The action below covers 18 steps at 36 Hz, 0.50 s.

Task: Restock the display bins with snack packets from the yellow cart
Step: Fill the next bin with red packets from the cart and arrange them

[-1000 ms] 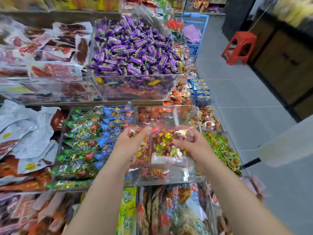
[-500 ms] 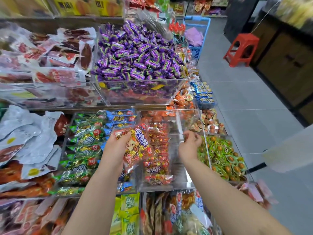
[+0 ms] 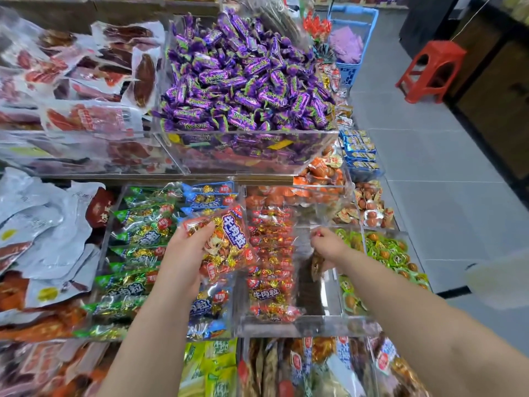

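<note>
Your L hand (image 3: pixel 183 253) gripped a red beef-granule packet (image 3: pixel 226 242), fingers curled round it, at 9 o'clock of the acrylic bin (image 3: pixel 286 325). R hand (image 3: pixel 329 245) at 3 o'clock: fingers curled, on what, can't tell. Bin was approx half full; more to load.

a snack shop: tiers of clear display bins (image 3: pixel 315 325) run along the left, heaped with purple-wrapped sweets (image 3: pixel 243 81) far in the middle, green snack packets (image 3: pixel 137 233) nearer and vacuum-sealed meat packs (image 3: pixel 94 118) at far left, many of one kind in each bin. to the right lies a grey tiled aisle (image 3: pixel 429 167), with a blue shopping basket (image 3: pixel 353 15) at the far end of the display and a red plastic stool (image 3: pixel 432 70) further right.
</note>
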Motion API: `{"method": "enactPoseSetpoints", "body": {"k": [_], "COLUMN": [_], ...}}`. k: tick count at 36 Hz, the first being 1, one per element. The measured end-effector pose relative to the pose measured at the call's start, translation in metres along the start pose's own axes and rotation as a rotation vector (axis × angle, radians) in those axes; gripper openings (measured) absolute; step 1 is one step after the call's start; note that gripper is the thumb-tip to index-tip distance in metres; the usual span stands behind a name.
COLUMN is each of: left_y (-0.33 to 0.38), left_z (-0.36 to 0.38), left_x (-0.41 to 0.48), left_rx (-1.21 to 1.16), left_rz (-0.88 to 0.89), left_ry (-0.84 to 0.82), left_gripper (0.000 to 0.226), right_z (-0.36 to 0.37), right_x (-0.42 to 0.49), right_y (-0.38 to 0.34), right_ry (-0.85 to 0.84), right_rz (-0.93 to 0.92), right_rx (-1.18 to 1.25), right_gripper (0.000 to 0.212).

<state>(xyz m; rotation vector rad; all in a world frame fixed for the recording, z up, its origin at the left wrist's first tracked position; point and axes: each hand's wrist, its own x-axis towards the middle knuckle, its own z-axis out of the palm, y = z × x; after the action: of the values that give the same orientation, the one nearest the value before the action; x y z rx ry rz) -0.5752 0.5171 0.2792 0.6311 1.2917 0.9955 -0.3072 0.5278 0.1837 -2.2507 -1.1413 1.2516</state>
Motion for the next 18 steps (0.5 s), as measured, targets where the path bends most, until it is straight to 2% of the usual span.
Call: {"method": "enactPoseSetpoints", "body": {"k": [1,2,4,5,7,10,13,15,18], "left_y": [-0.001,-0.003,-0.004,-0.004,-0.004,-0.004,-0.004,-0.004,-0.004], "left_z": [0.001,0.002,0.002,0.003,0.003,0.005,0.007,0.007,0.006], "left_x": [0.001,0.001,0.002,0.002,0.002,0.001,0.001,0.0,0.0], "left_rx": [0.007,0.017,0.012,0.006,0.002,-0.01,-0.026,-0.031,-0.023], "left_rz": [-0.008,-0.012,-0.015,-0.017,-0.027,-0.035,-0.043,-0.049,-0.059], "left_ry": [-0.004,-0.005,0.0,0.0,-0.001,0.0,0.003,-0.001,-0.006], "left_gripper": [0.011,0.012,0.014,0.015,0.016,0.017,0.015,0.016,0.02], "right_z": [-0.001,-0.003,-0.008,-0.011,-0.019,-0.026,-0.032,-0.035,-0.045], "right_x": [-0.001,-0.001,0.001,0.001,0.002,0.004,0.002,0.0,-0.006], "right_y": [-0.003,-0.005,-0.01,-0.012,-0.012,-0.011,-0.015,-0.025,-0.042], "right_ry": [-0.003,-0.036,-0.165,-0.222,-0.285,-0.211,-0.119,-0.102,-0.157], "right_rz": [0.031,0.071,0.108,0.074,-0.039,-0.147,-0.355,-0.493,-0.505], "right_rx": [0.146,0.314,0.501,0.425,0.021,-0.57,-0.963,-1.124,-1.102], "right_gripper": [0.013,0.015,0.032,0.042,0.055,0.057,0.055,0.044,0.026]}}
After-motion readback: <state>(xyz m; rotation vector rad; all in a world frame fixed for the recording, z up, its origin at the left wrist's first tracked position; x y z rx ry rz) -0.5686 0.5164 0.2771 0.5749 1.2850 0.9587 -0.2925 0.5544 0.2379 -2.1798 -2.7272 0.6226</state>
